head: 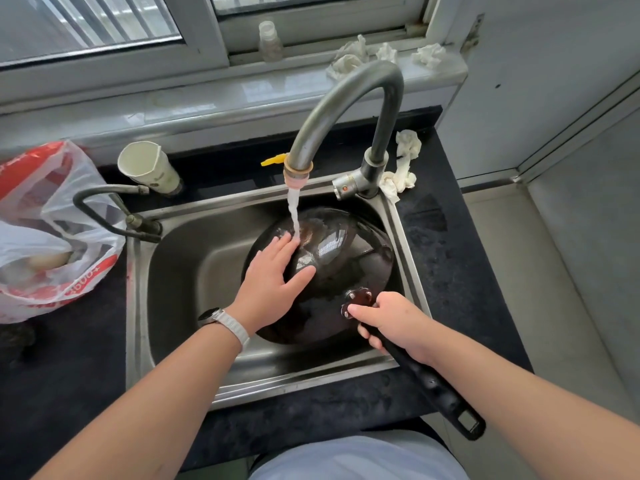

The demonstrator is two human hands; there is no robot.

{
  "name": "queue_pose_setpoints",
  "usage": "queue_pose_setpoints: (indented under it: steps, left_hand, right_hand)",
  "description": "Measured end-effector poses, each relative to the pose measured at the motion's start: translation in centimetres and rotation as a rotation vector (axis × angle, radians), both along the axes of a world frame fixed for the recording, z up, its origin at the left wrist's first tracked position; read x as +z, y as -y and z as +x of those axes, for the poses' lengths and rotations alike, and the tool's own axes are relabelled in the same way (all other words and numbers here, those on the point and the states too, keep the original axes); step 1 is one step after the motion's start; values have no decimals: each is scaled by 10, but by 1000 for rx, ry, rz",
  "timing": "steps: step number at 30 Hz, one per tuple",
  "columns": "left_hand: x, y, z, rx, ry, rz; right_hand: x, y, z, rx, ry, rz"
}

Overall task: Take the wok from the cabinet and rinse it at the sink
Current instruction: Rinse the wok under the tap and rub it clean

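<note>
Wok (332,258) flipped bottom-up in the sink (194,271) under running water, left hand (273,275) spread flat on its slick wet dome, right hand (391,323) clamped round the handle (436,389), probably hefty and slippery, so best gripped there.

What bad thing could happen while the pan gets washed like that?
Water from the faucet lands on the wok's rounded underside, so it may splash out of the sink onto the counter. The left hand rubs a wet, curved surface and could slide off. The right hand alone grips the handle, which sticks out past the counter edge, so bumping it might jolt the wok.
</note>
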State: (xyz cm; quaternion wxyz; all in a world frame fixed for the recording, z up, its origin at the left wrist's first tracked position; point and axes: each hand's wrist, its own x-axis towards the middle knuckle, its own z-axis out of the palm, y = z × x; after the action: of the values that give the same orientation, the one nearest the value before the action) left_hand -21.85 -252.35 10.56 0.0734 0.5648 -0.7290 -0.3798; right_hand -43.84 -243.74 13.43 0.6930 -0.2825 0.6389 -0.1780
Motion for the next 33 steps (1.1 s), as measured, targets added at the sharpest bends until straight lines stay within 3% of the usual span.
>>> queue_pose_setpoints:
  steps: [15,27,30,33]
  left_hand:
    - [13,35,-5,-75,32,-81]
    - [14,49,1,-49,53,-62]
    - [15,48,-2,-89,71,-77]
    - [17,47,-8,-87,84,-93]
  right_hand:
    - [-14,13,8,-334,297,237]
    - [-18,11,-11,-431,418,349]
    - [-16,10,-15,-391,354,346]
    - [-10,10,-14,-236,99,310]
